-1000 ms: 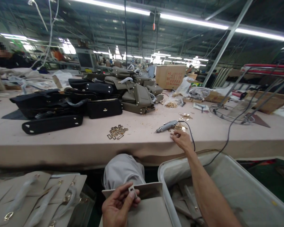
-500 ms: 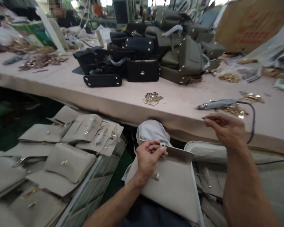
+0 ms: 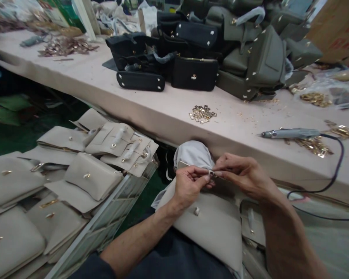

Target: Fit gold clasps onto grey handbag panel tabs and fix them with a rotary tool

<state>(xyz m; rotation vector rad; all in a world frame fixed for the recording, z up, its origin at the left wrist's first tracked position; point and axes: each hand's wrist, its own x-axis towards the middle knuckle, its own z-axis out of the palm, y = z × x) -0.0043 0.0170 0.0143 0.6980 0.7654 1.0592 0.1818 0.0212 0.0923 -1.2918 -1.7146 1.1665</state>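
A beige handbag (image 3: 209,228) rests on my lap below the table edge. My left hand (image 3: 189,186) pinches a small strap tab at the bag's top edge. My right hand (image 3: 244,176) meets it from the right, its fingertips closed on a small metal piece at that same tab. A little metal clasp (image 3: 196,210) sits on the bag's front face. On the table lies a grey electric screwdriver (image 3: 291,133) with a black cord, apart from both hands.
A pile of gold buckles (image 3: 202,113) and more gold hardware (image 3: 314,143) lie on the pink table (image 3: 110,89). Black bags (image 3: 168,58) and olive bags (image 3: 258,58) are stacked behind. Beige bags (image 3: 75,170) fill a bin at left; a white bin (image 3: 331,240) stands right.
My right hand came back from the hardware by the screwdriver and joined my left hand at the bag's top edge. The view tilted down and left.
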